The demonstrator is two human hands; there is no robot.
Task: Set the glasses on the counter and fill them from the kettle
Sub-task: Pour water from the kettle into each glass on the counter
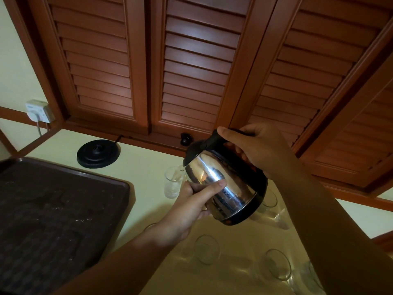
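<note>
Head view, the only one we have. We see the kettle (225,184) lifted off its base (98,153) and tipped toward the left, spout low over the far glass (173,182). The right hand (255,150) wraps the black handle from above, fingers curled fully round it; that hand carries the weight and sets the tilt. The left hand (191,201) comes up from below and grips the steel belly, thumb lying across the shiny wall and fingers curled under. We judge this a steadying hold, meant to keep the spout aimed at a narrow mouth and to slow the pour.

The far glass stands upright on the bench (146,167), just under the spout. Whether water is running, or how full the glass is, we cannot tell; glare and clear glass hide the level.

More glasses stand nearer us on the bench: one behind the kettle's base end (270,199), one at centre (207,249), one to the right (278,264), and a rim half hidden by the left wrist (150,226). They sit apart from one another, which leaves room to bring the spout over each in turn. They look empty, though we cannot be sure.

The dark tray (63,209) lies at the left, with no glass on it that we can see, so the setting-out seems done and the filling is at its first glass.

The base stays back near the shutters (197,60), its cord running to the wall socket (39,110).
</note>
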